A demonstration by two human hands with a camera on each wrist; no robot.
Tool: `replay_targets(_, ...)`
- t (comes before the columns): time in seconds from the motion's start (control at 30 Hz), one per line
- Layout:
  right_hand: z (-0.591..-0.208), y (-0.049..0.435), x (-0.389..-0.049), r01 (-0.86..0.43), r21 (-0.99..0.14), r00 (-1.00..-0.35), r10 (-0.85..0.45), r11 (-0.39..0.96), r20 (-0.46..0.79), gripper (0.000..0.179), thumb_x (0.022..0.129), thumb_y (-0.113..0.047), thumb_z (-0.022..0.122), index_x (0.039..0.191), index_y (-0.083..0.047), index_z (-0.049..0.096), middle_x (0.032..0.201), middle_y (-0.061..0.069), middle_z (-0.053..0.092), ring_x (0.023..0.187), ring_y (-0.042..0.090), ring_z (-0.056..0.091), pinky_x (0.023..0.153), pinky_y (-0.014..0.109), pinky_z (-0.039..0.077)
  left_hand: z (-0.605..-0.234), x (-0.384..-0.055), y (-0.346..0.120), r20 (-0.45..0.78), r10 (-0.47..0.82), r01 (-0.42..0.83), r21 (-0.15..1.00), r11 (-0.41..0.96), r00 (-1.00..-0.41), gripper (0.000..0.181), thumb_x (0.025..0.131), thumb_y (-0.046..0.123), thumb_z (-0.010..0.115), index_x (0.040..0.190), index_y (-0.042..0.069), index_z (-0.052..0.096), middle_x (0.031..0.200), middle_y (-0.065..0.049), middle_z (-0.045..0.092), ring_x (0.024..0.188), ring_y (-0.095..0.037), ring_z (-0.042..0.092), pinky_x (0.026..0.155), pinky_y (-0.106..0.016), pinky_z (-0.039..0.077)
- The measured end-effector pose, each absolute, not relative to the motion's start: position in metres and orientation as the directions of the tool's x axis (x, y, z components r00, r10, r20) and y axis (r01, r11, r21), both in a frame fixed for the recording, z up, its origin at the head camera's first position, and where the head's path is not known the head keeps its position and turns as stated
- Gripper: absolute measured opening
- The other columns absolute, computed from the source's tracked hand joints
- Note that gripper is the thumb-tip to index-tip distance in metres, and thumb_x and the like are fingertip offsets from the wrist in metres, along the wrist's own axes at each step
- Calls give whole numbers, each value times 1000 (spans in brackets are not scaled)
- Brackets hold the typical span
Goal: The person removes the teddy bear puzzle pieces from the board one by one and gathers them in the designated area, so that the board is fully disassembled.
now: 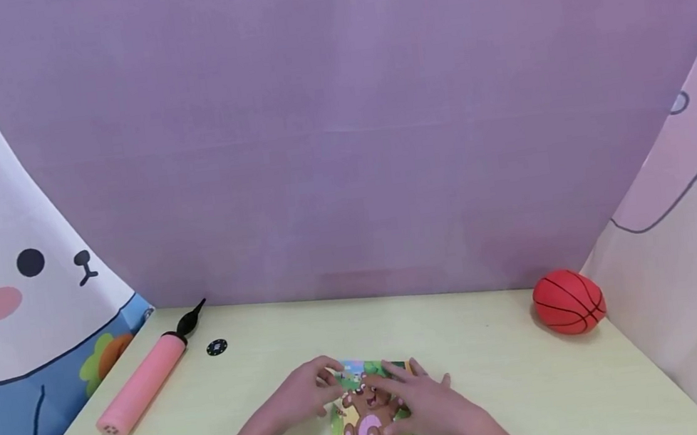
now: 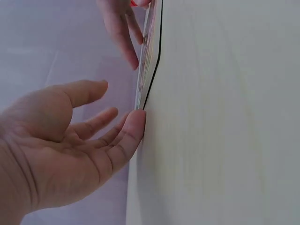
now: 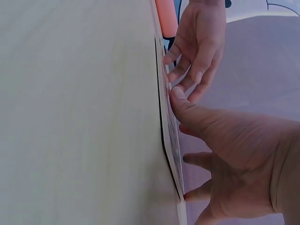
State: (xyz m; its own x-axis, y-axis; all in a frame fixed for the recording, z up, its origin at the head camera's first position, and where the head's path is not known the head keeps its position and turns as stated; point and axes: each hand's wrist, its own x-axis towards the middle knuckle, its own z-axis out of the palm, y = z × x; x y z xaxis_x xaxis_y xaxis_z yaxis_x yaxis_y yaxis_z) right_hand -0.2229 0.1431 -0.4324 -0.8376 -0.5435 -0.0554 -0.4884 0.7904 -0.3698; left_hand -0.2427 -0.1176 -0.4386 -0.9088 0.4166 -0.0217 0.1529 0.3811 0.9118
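Observation:
A thin, square picture board [image 1: 366, 416] with a brown bear on it lies flat on the table, near the front. At its upper left edge is my left hand [image 1: 307, 393], fingers loosely bent; in the left wrist view, a fingertip of the left hand [image 2: 79, 145] meets the board's edge [image 2: 149, 70]. Over the board's right part spreads my right hand [image 1: 431, 405]. Seen from the right wrist, the thumb of the right hand [image 3: 239, 154] rests on the board's face [image 3: 169, 119], with other fingers reaching its far edge. Part of the picture is hidden beneath the right hand.
On the table [image 1: 489, 374], a pink hand pump [image 1: 142, 388] with a black nozzle lies at the left. Beside it is a small black round chip [image 1: 217, 347]. A red toy basketball [image 1: 568, 301] sits at the back right. Purple cloth [image 1: 340, 139] hangs behind the table.

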Motion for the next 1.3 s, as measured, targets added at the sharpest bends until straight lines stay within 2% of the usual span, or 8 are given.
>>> replay_targets(0.17,-430,138,-225,-457,-366,-846,-523,811,-102,76,82,-54,77,150,-46,45,162,6,34,139,63,23,79,93,19,-440,-248,-115,-50,397,94,937,336,-916,40,93,8,70,128,-4,56,98,-13,56,81,-24,59,66,-40,57)
replay_targets(0.6,-429,130,-228,-396,-309,-866,-464,865,-188,74,81,-53,77,148,-50,45,163,2,28,142,59,22,84,91,22,-447,-254,-112,-55,391,92,933,348,-919,51,89,2,73,134,-12,52,88,-9,56,67,-15,51,55,-24,48)
replay_targets(0.87,-429,128,-227,-401,-293,-868,-463,868,-180,74,82,-53,77,149,-49,45,163,3,28,141,59,22,84,90,25,-446,-253,-109,-45,391,113,922,371,-919,50,88,0,71,132,-14,54,84,-7,56,64,-14,47,51,-20,42)
replay_targets(1.3,-433,128,-229,-400,-286,-873,-457,871,-172,73,81,-52,77,148,-49,47,163,2,29,142,58,22,83,90,26,-449,-255,-107,-86,328,21,950,310,-941,47,84,-5,65,130,-13,57,85,-6,52,69,-15,46,53,-20,39)
